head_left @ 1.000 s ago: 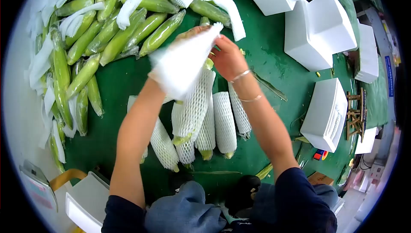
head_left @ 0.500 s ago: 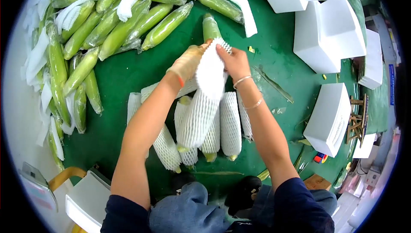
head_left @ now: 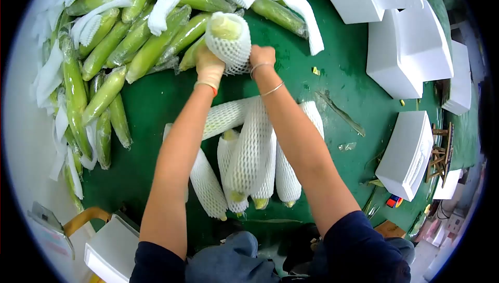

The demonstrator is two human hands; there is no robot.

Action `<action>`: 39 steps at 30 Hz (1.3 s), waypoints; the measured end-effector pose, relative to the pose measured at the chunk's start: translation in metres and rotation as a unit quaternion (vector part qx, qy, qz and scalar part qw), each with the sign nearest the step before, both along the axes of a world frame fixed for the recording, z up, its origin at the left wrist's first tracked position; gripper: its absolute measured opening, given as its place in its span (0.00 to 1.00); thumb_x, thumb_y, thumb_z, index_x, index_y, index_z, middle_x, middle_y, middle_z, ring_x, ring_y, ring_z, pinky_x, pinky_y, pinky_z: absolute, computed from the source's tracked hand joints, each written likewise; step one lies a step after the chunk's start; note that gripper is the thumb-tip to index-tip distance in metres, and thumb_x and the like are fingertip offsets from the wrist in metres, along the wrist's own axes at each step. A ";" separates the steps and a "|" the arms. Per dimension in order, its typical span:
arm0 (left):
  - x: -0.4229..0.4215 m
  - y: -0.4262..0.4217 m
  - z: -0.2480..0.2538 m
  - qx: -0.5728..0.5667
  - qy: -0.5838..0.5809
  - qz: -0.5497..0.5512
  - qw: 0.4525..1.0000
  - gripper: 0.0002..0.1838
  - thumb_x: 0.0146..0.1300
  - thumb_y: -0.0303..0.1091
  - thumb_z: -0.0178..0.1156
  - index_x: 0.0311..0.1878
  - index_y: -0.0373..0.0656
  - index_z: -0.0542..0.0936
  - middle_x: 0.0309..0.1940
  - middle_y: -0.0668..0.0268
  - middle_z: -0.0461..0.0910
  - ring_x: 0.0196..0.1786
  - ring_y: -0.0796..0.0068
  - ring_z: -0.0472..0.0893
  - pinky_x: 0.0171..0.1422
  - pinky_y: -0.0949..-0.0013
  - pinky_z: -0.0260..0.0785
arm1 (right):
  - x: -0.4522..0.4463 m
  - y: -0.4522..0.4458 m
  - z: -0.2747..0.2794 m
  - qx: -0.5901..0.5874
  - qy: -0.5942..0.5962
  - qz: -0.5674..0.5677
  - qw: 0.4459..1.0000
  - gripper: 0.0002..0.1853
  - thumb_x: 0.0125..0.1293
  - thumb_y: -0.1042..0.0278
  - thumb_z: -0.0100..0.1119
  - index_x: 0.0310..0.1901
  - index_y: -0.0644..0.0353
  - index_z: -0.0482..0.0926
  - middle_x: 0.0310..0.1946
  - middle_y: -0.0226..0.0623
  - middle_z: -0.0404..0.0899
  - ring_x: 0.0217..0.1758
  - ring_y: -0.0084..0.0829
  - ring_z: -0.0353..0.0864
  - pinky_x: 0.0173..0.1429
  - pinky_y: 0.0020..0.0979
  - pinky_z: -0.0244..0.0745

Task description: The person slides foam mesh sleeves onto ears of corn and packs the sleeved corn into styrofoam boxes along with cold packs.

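Wrapped pile: at the far left and upper left, long green vegetables (head_left: 104, 94) in clear plastic lie heaped at many angles on a green surface (head_left: 140, 127).
Loose nets: white foam nets (head_left: 171, 2) are strewn over and among the pile.
Left hand: the left hand (head_left: 209, 68) is closed on the lower left side of the held vegetable (its fingertips are hidden behind the net).
Held vegetable: a vegetable (head_left: 226, 26) in a white foam net is raised near the pile's right edge, its pale end bare and pointing up toward the camera; the net (head_left: 228, 49) is around it below that end.
Netted row: several netted vegetables (head_left: 244, 163) lie between and beneath the forearms, one across the top, others side by side or overlapping, pale tips toward the person.
Right hand: the right hand (head_left: 262, 56) is curled by the net's right side; whether it pinches the net, I cannot tell.
Leaf scrap: a long dry leaf (head_left: 340, 112) lies right of the right forearm.
White boxes: foam boxes (head_left: 384, 59) stand at the upper right, with another box (head_left: 400, 150) below them.
Stool: a small wooden stool (head_left: 442, 154) is just beside that lower box.
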State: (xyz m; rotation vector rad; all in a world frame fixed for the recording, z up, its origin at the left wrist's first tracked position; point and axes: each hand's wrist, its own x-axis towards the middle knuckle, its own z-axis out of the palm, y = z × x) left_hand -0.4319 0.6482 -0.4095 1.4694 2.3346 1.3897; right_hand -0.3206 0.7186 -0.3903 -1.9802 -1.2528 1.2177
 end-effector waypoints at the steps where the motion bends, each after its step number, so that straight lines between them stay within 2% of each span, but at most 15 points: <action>1: 0.004 0.007 0.010 0.006 -0.001 0.000 1.000 0.14 0.63 0.34 0.48 0.45 0.38 0.79 0.40 0.52 0.81 0.44 0.61 0.81 0.48 0.63 0.71 | 0.001 -0.002 0.006 -0.030 0.031 -0.025 0.999 0.18 0.47 0.64 0.61 0.33 0.75 0.79 0.38 0.58 0.80 0.42 0.49 0.82 0.43 0.39 0.76; 3: 0.015 0.011 0.022 0.050 -0.467 -0.020 0.883 0.19 0.72 0.40 0.43 0.51 0.33 0.73 0.46 0.61 0.79 0.48 0.69 0.77 0.53 0.68 0.67 | 0.004 0.006 -0.011 -0.078 0.142 -0.003 0.987 0.18 0.50 0.63 0.61 0.36 0.73 0.79 0.41 0.57 0.80 0.41 0.48 0.82 0.41 0.38 0.77; 5: 0.017 0.001 0.040 0.056 -0.353 -0.147 0.922 0.22 0.69 0.45 0.48 0.52 0.33 0.72 0.46 0.60 0.78 0.47 0.69 0.76 0.53 0.69 0.67 | 0.024 0.006 0.011 -0.161 0.082 0.235 0.955 0.19 0.53 0.62 0.60 0.42 0.69 0.78 0.45 0.53 0.79 0.45 0.47 0.81 0.46 0.38 0.77; 6: 0.016 -0.002 0.049 0.056 -0.344 -0.232 0.908 0.25 0.65 0.47 0.53 0.53 0.33 0.72 0.45 0.59 0.78 0.47 0.70 0.75 0.53 0.69 0.67 | 0.029 0.015 0.000 0.176 -0.016 0.440 0.880 0.18 0.57 0.64 0.56 0.46 0.66 0.77 0.48 0.50 0.78 0.48 0.48 0.79 0.50 0.44 0.74; 7: 0.014 -0.005 0.057 0.055 -0.337 -0.314 0.886 0.29 0.62 0.50 0.57 0.54 0.33 0.71 0.45 0.59 0.77 0.46 0.70 0.75 0.53 0.69 0.67 | 0.047 0.037 -0.003 0.216 -0.166 0.539 0.797 0.18 0.57 0.64 0.56 0.48 0.62 0.77 0.49 0.51 0.76 0.51 0.49 0.76 0.52 0.47 0.72; 13: 0.018 -0.045 0.115 -0.133 -0.420 -0.331 0.834 0.39 0.44 0.51 0.71 0.53 0.32 0.70 0.43 0.58 0.78 0.45 0.69 0.76 0.52 0.69 0.68 | 0.048 0.117 0.061 0.458 -0.456 0.211 0.733 0.30 0.54 0.68 0.56 0.61 0.50 0.64 0.52 0.51 0.69 0.53 0.48 0.74 0.48 0.44 0.72; 15: 0.004 -0.089 0.137 -0.312 -0.308 -0.304 0.846 0.44 0.41 0.55 0.70 0.55 0.32 0.69 0.45 0.51 0.78 0.46 0.64 0.79 0.52 0.66 0.70 | 0.053 0.152 0.048 0.281 -0.364 0.335 0.823 0.31 0.52 0.71 0.56 0.61 0.47 0.65 0.52 0.49 0.70 0.52 0.49 0.73 0.52 0.47 0.70; 19: 0.023 -0.182 0.139 -0.446 -0.018 -0.278 0.850 0.48 0.43 0.64 0.65 0.58 0.34 0.65 0.38 0.47 0.80 0.43 0.49 0.80 0.49 0.57 0.73 | 0.065 0.081 0.112 0.546 -0.205 0.326 0.744 0.30 0.57 0.79 0.55 0.62 0.47 0.64 0.44 0.45 0.76 0.47 0.39 0.78 0.49 0.41 0.74; 23: 0.034 -0.179 0.147 -0.596 -0.049 -0.231 0.768 0.44 0.49 0.61 0.62 0.60 0.36 0.66 0.37 0.50 0.81 0.45 0.55 0.81 0.50 0.60 0.73 | 0.066 -0.017 0.159 0.270 0.275 0.297 0.874 0.15 0.57 0.78 0.62 0.45 0.58 0.74 0.32 0.31 0.79 0.32 0.25 0.79 0.40 0.23 0.74; 27: -0.026 -0.126 0.130 -0.085 -0.043 -0.105 0.990 0.21 0.62 0.43 0.56 0.54 0.39 0.74 0.46 0.56 0.79 0.48 0.62 0.79 0.53 0.69 0.71 | 0.019 -0.062 0.110 -0.156 0.623 0.224 0.732 0.08 0.62 0.69 0.60 0.42 0.60 0.77 0.36 0.29 0.80 0.40 0.23 0.78 0.51 0.28 0.71; 28: -0.028 -0.095 0.111 0.019 -0.336 -0.123 0.933 0.19 0.63 0.40 0.55 0.54 0.40 0.75 0.46 0.59 0.78 0.49 0.67 0.78 0.54 0.70 0.69 | 0.000 -0.071 0.102 -0.171 0.647 0.212 0.712 0.09 0.64 0.66 0.59 0.42 0.60 0.77 0.37 0.29 0.80 0.42 0.23 0.77 0.54 0.30 0.69; 32: -0.035 -0.047 0.096 0.070 -0.536 -0.184 0.821 0.19 0.61 0.37 0.56 0.52 0.37 0.74 0.44 0.65 0.77 0.47 0.75 0.74 0.54 0.70 0.66 | -0.048 -0.067 0.048 0.061 0.522 0.137 0.840 0.11 0.68 0.62 0.53 0.43 0.61 0.75 0.41 0.33 0.78 0.45 0.23 0.75 0.50 0.33 0.70; 36: -0.050 -0.005 0.064 0.088 -0.551 -0.117 0.822 0.15 0.60 0.36 0.57 0.46 0.37 0.73 0.42 0.57 0.78 0.44 0.66 0.78 0.49 0.63 0.70 | -0.056 -0.038 0.021 -0.064 0.682 -0.105 0.721 0.14 0.69 0.63 0.46 0.53 0.60 0.71 0.48 0.39 0.76 0.53 0.36 0.75 0.60 0.38 0.70; 37: -0.046 0.005 0.067 -0.001 -0.340 0.002 0.940 0.14 0.61 0.37 0.56 0.46 0.38 0.72 0.41 0.54 0.78 0.43 0.59 0.79 0.47 0.59 0.70 | -0.057 -0.043 0.023 -0.062 0.681 -0.103 0.722 0.14 0.69 0.63 0.46 0.53 0.60 0.71 0.48 0.39 0.76 0.53 0.36 0.75 0.60 0.38 0.70; 39: -0.047 0.006 0.062 -0.110 0.016 0.069 0.991 0.16 0.62 0.41 0.54 0.47 0.40 0.70 0.40 0.48 0.79 0.43 0.43 0.78 0.46 0.51 0.69 | -0.062 -0.051 0.002 -0.148 0.583 -0.002 0.799 0.16 0.69 0.61 0.47 0.53 0.60 0.71 0.48 0.38 0.77 0.49 0.35 0.77 0.53 0.37 0.75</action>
